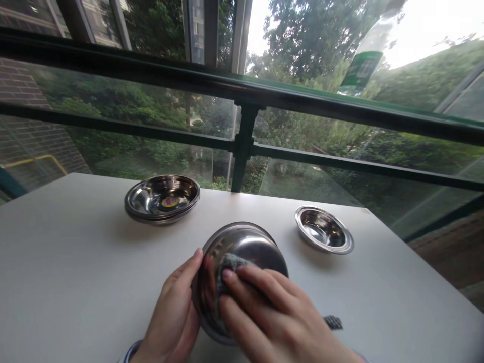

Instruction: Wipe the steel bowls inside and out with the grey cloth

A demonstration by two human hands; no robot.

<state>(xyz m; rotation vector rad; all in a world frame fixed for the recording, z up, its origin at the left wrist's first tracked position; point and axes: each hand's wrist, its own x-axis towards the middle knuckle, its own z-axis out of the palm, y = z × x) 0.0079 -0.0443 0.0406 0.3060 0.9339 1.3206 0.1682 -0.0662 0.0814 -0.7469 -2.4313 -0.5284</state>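
Note:
A shiny steel bowl (257, 244) is held up over the near part of the table, its rounded underside facing me. My left hand (176, 307) grips its left rim, thumb on the outside and fingers behind. My right hand (272, 312) presses a grey cloth (231, 262) against the metal with its fingertips. A dark, patterned end of cloth shows beyond the right side of that hand. Much of the bowl's lower right is hidden behind my right hand.
On the white table (94, 282), a stack of steel bowls (162, 199) with a coloured sticker inside stands back left. A smaller steel bowl (324, 229) sits at the right. Behind runs a green railing (245, 136) with glass panels; a green-labelled plastic bottle (363, 68) stands on it.

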